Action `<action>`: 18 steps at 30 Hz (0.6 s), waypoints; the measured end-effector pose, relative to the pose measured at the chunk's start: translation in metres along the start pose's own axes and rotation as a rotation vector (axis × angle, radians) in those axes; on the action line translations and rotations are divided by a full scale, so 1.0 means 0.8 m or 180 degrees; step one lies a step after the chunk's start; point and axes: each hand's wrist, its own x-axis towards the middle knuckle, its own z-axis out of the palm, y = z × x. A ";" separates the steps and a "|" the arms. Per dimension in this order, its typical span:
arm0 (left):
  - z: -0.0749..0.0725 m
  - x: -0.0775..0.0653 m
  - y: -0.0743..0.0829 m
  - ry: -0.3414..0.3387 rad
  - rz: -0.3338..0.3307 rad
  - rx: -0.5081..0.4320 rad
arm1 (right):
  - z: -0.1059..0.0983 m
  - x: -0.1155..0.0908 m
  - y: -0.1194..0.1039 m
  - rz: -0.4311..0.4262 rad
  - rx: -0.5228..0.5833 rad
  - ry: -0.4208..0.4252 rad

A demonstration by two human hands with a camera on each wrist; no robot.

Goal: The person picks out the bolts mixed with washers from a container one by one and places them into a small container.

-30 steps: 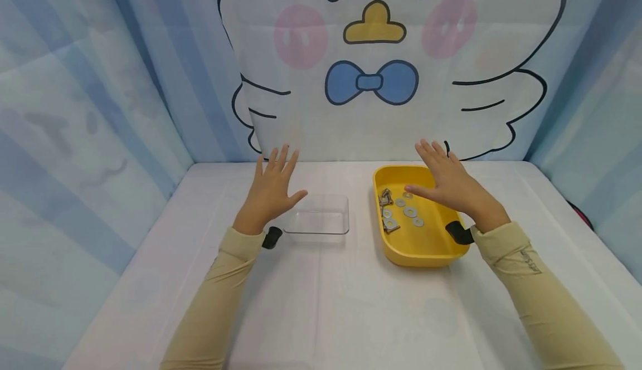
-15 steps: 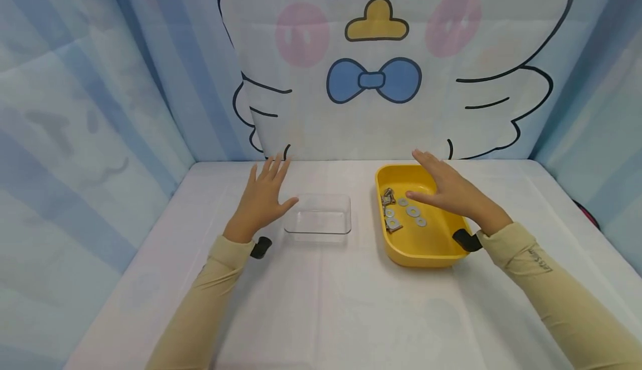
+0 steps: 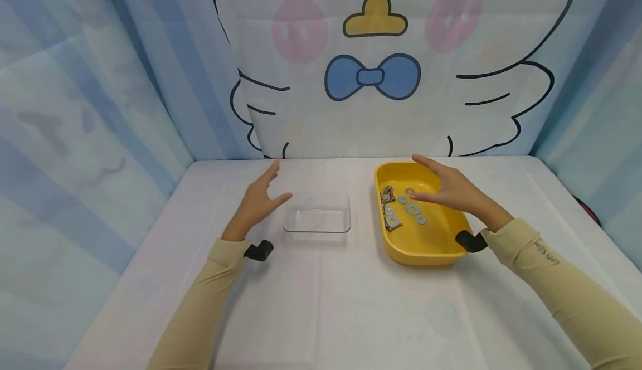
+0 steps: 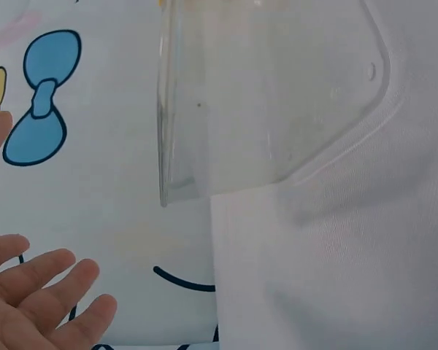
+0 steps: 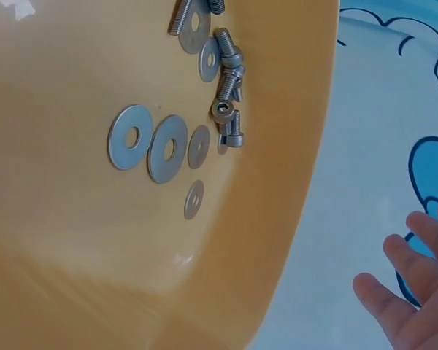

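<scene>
My left hand point(image 3: 252, 207) is held just left of a clear plastic box point(image 3: 317, 230), thumb spread from the fingers, holding nothing. In the left wrist view, the fingers point(image 4: 55, 281) are apart from that box point(image 4: 277, 95). Over the right part of a yellow tray point(image 3: 426, 259) hovers my right hand point(image 3: 458, 194), also holding nothing, thumb and fingers spread apart. Several flat washers point(image 5: 168, 149) lie on the tray floor. Beside them, along the left wall in the head view, are several socket-head bolts point(image 5: 228, 109). The right hand hides part of the tray's far right side.
A white cloth covers the table point(image 3: 321, 303). Behind it hangs a curtain point(image 3: 371, 125) printed with a cartoon face and a blue bow tie. Striped curtains point(image 3: 90, 164) close off the left and right sides.
My left hand has shifted a little left and turned to a more edge-on view. The right hand has come slightly lower, its fingers closer together. The box and tray stay put.
</scene>
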 end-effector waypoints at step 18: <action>0.008 0.001 -0.015 -0.0242 -0.1305 -0.1499 | 0.006 0.008 0.012 -0.0216 0.0697 -0.0096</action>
